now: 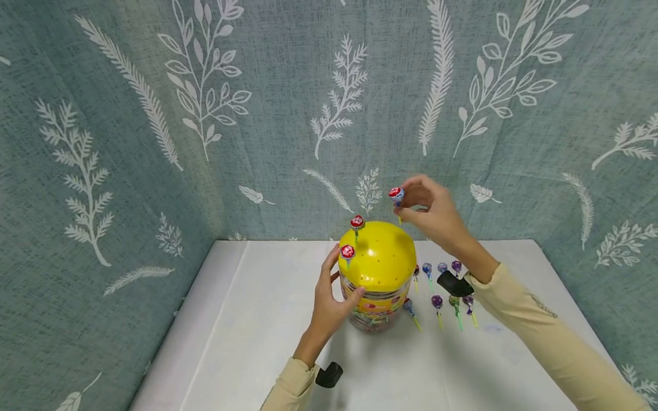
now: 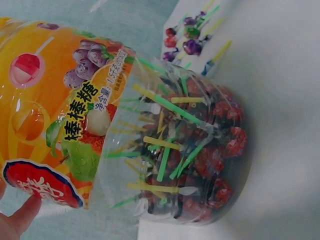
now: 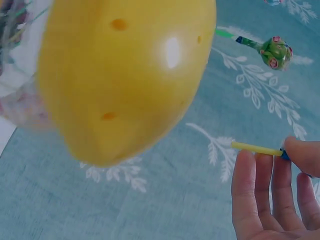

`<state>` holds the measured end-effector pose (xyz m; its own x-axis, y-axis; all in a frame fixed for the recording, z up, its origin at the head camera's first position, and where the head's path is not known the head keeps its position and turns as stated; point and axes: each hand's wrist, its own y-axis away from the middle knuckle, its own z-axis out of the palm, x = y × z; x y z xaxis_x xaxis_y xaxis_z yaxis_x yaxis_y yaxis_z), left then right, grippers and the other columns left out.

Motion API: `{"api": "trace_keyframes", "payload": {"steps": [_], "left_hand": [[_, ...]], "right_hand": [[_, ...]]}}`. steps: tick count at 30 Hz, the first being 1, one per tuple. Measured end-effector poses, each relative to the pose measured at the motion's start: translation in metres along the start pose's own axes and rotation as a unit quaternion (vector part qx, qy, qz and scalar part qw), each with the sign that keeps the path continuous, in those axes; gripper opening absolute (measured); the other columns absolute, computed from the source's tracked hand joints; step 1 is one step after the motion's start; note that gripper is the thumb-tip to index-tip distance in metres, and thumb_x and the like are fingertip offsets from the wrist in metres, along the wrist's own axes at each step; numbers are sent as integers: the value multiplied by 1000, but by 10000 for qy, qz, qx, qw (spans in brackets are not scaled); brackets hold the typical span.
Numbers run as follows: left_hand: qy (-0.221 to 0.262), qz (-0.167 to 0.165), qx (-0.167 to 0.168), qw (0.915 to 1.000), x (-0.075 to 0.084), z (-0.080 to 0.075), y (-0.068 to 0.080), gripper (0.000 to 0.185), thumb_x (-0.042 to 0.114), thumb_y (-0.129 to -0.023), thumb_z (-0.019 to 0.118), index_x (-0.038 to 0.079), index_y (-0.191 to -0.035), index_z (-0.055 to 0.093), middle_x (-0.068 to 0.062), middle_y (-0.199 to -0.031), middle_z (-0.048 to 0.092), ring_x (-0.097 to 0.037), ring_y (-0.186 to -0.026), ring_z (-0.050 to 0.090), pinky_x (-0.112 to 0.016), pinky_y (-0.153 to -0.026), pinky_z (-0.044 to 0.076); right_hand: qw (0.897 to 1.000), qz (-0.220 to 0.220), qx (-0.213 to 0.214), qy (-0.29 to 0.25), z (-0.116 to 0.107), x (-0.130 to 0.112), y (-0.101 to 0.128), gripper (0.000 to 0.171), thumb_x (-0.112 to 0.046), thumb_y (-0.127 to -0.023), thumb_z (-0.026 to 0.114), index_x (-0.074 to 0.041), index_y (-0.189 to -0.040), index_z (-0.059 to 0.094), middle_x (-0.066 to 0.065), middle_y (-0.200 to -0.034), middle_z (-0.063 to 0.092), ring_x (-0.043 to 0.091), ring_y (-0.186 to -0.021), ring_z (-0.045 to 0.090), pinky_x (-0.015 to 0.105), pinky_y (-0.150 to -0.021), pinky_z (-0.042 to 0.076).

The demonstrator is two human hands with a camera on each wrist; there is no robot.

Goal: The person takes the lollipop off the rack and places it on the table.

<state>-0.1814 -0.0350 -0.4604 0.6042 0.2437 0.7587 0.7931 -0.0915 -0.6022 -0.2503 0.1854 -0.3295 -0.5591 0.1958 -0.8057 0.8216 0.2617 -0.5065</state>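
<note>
A clear jar (image 1: 377, 297) packed with lollipops and capped by a holed yellow lid (image 1: 382, 257) is gripped by the left hand (image 1: 329, 302). A red lollipop (image 1: 396, 194) is pinched above the lid by the right hand (image 1: 434, 214). Loose lollipops (image 1: 444, 291) lie beneath the right wrist; bare table (image 1: 247, 342) is seen left of the left hand.

glossy yellow plastic lid (image 1: 382, 257), clear plastic jar (image 2: 190, 150)

The lollipop jar (image 1: 377, 285) stands against the left hand (image 1: 329, 302) fingers. A lollipop (image 1: 396, 195) sits pinched between the right hand (image 1: 432, 214) fingertips, above the jar's lid (image 1: 382, 257). Loose lollipops (image 1: 447, 285) lie below those fingers, right of the jar.
</note>
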Motion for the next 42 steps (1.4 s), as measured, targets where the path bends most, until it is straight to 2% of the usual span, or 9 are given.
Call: {"api": "trace_keyframes", "payload": {"steps": [4,11,13,19,23,26,29,33,42], "left_hand": [[-20,7,13,10000,0,0,-1,77,8,-79,69,4,-144,29,-16,-150,30,-26,-134,34,-56,-97,40],[-112,38,18,9999,-41,6,4,79,35,-83,70,21,-148,26,0,-153,27,-21,-136,32,-50,-98,41],[-106,23,11,9999,-41,6,4,79,38,-84,69,22,-148,26,1,-153,27,-20,-136,32,-49,-98,41],[-99,52,26,9999,-43,7,5,80,29,-82,71,21,-148,26,-1,-153,26,-22,-136,31,-51,-97,41],[-88,41,16,10000,-43,7,5,79,34,-83,70,22,-147,26,1,-153,26,-21,-137,31,-50,-97,41],[-106,10,19,9999,-42,6,5,78,39,-84,68,23,-148,26,1,-153,26,-20,-136,31,-49,-98,41],[-131,4,40,9999,-42,6,5,78,40,-84,68,23,-148,26,1,-153,26,-20,-136,31,-49,-98,41],[-151,-2,44,9999,-43,7,5,78,40,-84,67,23,-148,25,1,-153,26,-20,-136,31,-49,-98,41],[-155,24,50,9999,-44,7,5,78,43,-84,66,23,-148,25,2,-153,26,-21,-136,31,-50,-98,41]], "right_hand": [[9998,78,-9,185,-9,1,10,31,0,-85,66,2,-113,52,22,-97,64,18,-80,62,25,-69,54],[9977,455,-62,506,-23,7,32,33,-5,-87,66,-3,-117,53,16,-95,64,17,-81,62,25,-68,54],[9971,494,-67,583,-27,9,38,34,-5,-86,67,-3,-117,53,16,-94,64,16,-80,61,25,-66,54],[9956,565,-43,749,-39,13,53,35,-6,-86,68,-4,-118,53,16,-95,64,17,-79,61,26,-64,54],[9940,626,-2,899,-45,16,61,36,-7,-85,69,-4,-118,54,16,-95,64,16,-79,62,25,-64,54],[9924,750,62,977,-48,19,67,36,-8,-85,69,-6,-118,55,14,-94,65,14,-79,62,25,-59,54],[9911,867,111,1001,-50,21,71,36,-9,-85,70,-7,-118,55,13,-94,65,13,-78,62,28,-49,51],[9889,927,140,1152,-54,24,76,36,-11,-85,70,-7,-117,54,9,-93,65,12,-78,61,31,-46,49],[9885,949,153,1172,-63,30,88,38,-9,-85,70,-5,-119,53,8,-91,64,12,-77,62,33,-53,53]]}}
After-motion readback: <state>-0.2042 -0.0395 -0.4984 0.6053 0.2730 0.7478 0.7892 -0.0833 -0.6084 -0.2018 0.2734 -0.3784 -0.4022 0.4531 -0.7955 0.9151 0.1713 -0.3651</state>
